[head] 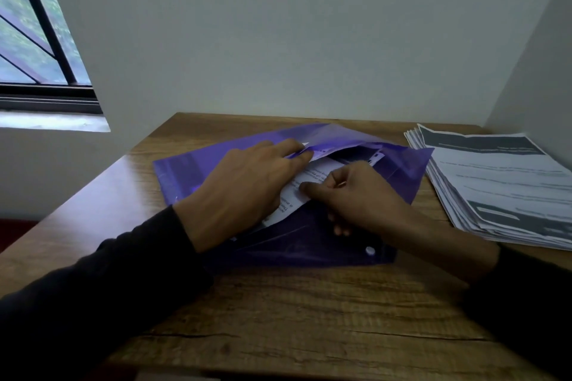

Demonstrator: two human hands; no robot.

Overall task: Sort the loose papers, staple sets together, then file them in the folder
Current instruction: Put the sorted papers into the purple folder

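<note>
Head view: left hand [244, 185] pinches the purple folder [402, 170] mouth open at the desk's [309, 318] middle; right hand [356, 195] grips the papers [312, 176] half inside. Best slide them flat. Loose stack [501, 182] waits at the right edge.

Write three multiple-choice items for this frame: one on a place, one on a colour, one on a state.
1. Where is the stack of printed papers on the wooden table?
A. far right
B. far left
C. inside the folder

2. What colour is the translucent plastic folder?
A. green
B. purple
C. red

3. What is the right hand doing?
A. resting flat
B. holding a stapler
C. pinching a white sheet at the folder's mouth

Answers: 1 A, the stack lies by the right wall. 2 B, its flap is purple. 3 C, thumb and fingers close on the sheet while the left hand holds the flap up.
</note>
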